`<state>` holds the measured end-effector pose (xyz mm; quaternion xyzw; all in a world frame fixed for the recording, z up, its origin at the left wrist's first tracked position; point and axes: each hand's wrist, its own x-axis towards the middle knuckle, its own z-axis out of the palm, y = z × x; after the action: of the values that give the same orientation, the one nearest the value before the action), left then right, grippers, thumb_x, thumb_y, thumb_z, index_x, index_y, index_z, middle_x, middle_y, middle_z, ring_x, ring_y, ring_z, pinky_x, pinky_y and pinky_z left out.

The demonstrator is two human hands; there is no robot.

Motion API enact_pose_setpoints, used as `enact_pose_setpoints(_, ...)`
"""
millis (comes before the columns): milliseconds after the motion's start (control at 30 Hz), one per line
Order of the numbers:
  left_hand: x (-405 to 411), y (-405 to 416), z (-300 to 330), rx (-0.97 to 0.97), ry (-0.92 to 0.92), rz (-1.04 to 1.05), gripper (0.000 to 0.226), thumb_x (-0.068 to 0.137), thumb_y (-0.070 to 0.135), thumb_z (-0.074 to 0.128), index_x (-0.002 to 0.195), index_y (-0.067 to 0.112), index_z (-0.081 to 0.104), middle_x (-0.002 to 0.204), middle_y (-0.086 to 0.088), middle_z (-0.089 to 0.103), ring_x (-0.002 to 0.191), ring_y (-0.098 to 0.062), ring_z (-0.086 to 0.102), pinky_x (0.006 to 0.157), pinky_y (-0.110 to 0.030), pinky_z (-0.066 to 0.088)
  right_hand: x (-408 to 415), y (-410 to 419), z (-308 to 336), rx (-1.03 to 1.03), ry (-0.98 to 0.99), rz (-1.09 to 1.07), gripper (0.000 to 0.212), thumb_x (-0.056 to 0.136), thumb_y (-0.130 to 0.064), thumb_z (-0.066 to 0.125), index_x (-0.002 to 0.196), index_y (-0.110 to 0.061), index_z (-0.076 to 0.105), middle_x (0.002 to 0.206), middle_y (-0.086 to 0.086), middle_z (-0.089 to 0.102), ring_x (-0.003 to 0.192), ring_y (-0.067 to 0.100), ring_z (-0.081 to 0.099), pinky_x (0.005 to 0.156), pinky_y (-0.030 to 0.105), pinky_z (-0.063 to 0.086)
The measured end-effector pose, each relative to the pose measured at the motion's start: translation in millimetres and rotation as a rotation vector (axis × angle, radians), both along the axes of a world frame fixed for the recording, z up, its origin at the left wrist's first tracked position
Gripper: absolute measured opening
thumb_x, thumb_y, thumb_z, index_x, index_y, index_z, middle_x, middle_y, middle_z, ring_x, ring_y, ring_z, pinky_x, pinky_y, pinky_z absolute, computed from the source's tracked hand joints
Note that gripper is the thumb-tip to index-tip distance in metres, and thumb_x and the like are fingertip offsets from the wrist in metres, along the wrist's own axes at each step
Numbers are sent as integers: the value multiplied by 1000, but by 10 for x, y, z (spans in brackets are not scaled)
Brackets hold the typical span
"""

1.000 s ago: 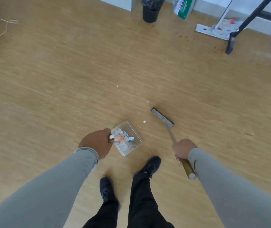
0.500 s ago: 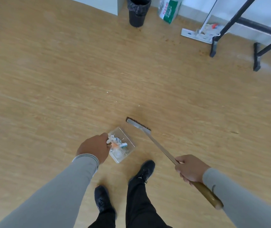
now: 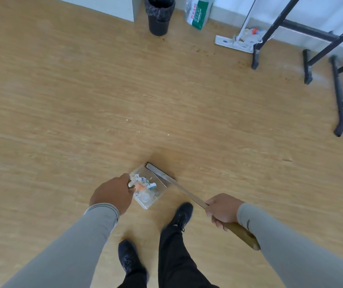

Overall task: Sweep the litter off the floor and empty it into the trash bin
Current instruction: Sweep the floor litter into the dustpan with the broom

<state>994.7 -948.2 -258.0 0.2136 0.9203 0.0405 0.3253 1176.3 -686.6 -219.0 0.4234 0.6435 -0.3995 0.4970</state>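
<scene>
My left hand (image 3: 112, 193) gripped the handle of the clear plastic dustpan (image 3: 148, 189) low in the frame's centre; my knuckles hid most of that handle. Crumpled white, orange and blue litter (image 3: 144, 183) lay inside, too jumbled to identify. My right hand (image 3: 221, 210) clenched the brown wooden grip of the metal-shafted brush (image 3: 160, 175), its head at the pan's far edge, bristles hidden. The black lined trash bin (image 3: 159, 17) stood at upper centre, its rim cut off.

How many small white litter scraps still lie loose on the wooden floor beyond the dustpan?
3: one small white scrap farthest left, one in the middle, one to the right, all beyond the clear plastic dustpan. Smaller specks may escape the view.
</scene>
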Motion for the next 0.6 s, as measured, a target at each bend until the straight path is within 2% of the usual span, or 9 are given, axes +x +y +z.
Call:
enact_pose_setpoints(100, 32, -24, -2, 0, 1, -1, 13, 100, 40, 48, 100, 27, 49, 82, 6, 60, 74, -19, 62, 66, -34, 53, 150, 55, 234, -43, 17, -130, 34, 91, -8, 51, 123, -2, 61, 71, 13, 61, 50, 19, 48, 50, 29, 46)
enact_pose_setpoints(233, 54, -16, 7, 3, 1, 4, 12, 100, 40, 48, 100, 28, 49, 83, 6, 61, 74, -20, 63, 67, -34, 54, 306, -12, 377, -10, 49, -123, 23, 92, -11, 50, 110, -10, 64, 65, 8, 60, 49, 18, 48, 48, 27, 46)
enact_pose_setpoints(333, 53, -1, -1, 5, -1, -3, 11, 100, 40, 48, 98, 29, 48, 82, 6, 60, 73, -20, 63, 68, -35, 55, 337, 36, 349, 25, 63, -163, 29, 90, -11, 51, 116, -6, 64, 68, 10, 61, 52, 19, 49, 48, 28, 46)
enact_pose_setpoints(500, 78, -23, -10, -4, -7, 7, 15, 100, 43, 49, 98, 28, 50, 81, 7, 59, 71, -18, 62, 69, -35, 56, 290, 255, 226, 51, 54, -225, 25, 88, -10, 52, 110, -3, 60, 64, 11, 60, 47, 21, 49, 44, 27, 45)
enact_pose_setpoints(600, 108, -4, 8, -14, -24, 21, 17, 99, 46, 49, 99, 29, 51, 83, 8, 60, 72, -17, 63, 70, -35, 57, 217, 418, 183, 50, 36, -239, 23, 87, -11, 51, 103, -1, 63, 65, 13, 61, 50, 25, 50, 48, 30, 46)
